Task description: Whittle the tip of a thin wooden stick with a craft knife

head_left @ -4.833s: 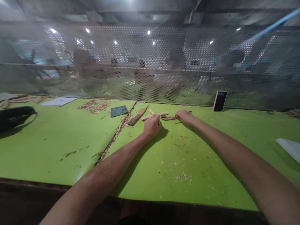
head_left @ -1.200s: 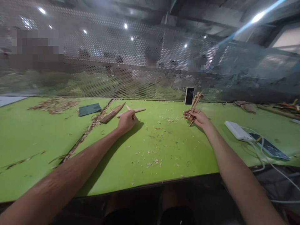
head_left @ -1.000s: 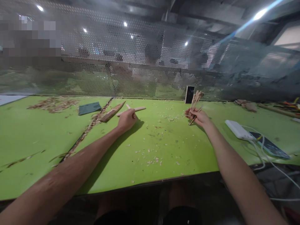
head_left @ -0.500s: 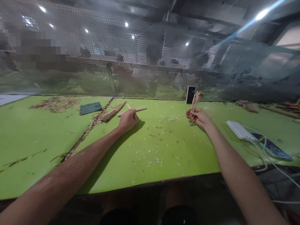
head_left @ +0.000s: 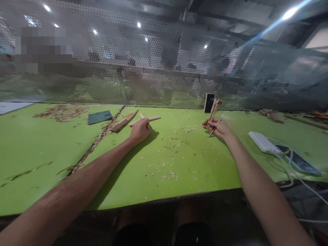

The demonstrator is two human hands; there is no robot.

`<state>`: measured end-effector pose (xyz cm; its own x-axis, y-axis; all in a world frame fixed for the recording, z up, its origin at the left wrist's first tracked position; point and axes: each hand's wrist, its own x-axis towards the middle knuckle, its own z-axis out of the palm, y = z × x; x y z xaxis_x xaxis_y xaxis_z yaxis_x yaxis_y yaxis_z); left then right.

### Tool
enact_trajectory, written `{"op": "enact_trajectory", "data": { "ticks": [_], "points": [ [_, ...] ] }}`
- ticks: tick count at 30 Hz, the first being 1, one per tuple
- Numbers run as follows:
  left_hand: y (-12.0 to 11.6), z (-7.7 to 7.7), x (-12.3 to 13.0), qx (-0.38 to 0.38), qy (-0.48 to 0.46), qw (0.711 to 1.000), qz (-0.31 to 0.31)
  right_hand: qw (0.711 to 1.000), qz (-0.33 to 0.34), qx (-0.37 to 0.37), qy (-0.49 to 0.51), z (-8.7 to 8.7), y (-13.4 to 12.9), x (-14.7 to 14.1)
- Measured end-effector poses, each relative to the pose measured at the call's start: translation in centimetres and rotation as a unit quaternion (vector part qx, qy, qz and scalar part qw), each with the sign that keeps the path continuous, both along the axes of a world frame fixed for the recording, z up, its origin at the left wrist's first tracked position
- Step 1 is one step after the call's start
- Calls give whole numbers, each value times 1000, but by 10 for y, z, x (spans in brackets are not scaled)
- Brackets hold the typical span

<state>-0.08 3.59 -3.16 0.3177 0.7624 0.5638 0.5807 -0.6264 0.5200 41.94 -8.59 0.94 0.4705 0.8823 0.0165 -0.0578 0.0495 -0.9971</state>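
My right hand (head_left: 219,128) grips a bundle of thin wooden sticks (head_left: 214,108), held nearly upright above the green table (head_left: 179,160), with a knife among them whose blade tip points up right. My left hand (head_left: 139,130) rests closed on the table, its fingers on the near end of a flat pale wooden stick (head_left: 151,119) that lies crossed over another. A longer carved brown wooden piece (head_left: 124,121) lies just left of that hand.
A phone (head_left: 209,103) leans on the perforated mesh screen at the back. A white power bank (head_left: 263,142) with cables and a second phone (head_left: 298,160) lie at right. Wood shavings (head_left: 60,112), a dark green pad (head_left: 99,117), a seam filled with chips. People sit beyond the screen.
My right hand took the bundle of sticks from beside my left hand, carried it right and stood it upright. Over the last second both hands hardly move.
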Motion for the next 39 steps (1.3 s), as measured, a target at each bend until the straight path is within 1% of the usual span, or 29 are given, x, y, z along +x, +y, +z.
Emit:
{"op": "enact_trajectory", "data": {
  "ticks": [15,20,28,34,37,39],
  "points": [
    [2,-2,0,14,-6,1000,-4,1000,-3,5,-19,-1,2,2],
    [2,-3,-1,20,-5,1000,-4,1000,0,-7,-26,0,1,0],
    [2,-2,-1,22,3,1000,-6,998,-14,-21,-50,2,1,-4],
    [1,-1,-1,13,9,1000,-3,995,-24,-34,-92,4,1,-6],
    [0,0,-1,10,8,1000,-4,990,-37,-43,-131,0,2,-5],
    [0,0,-1,10,9,1000,-4,983,-57,-45,-166,0,3,0]
  ]
}}
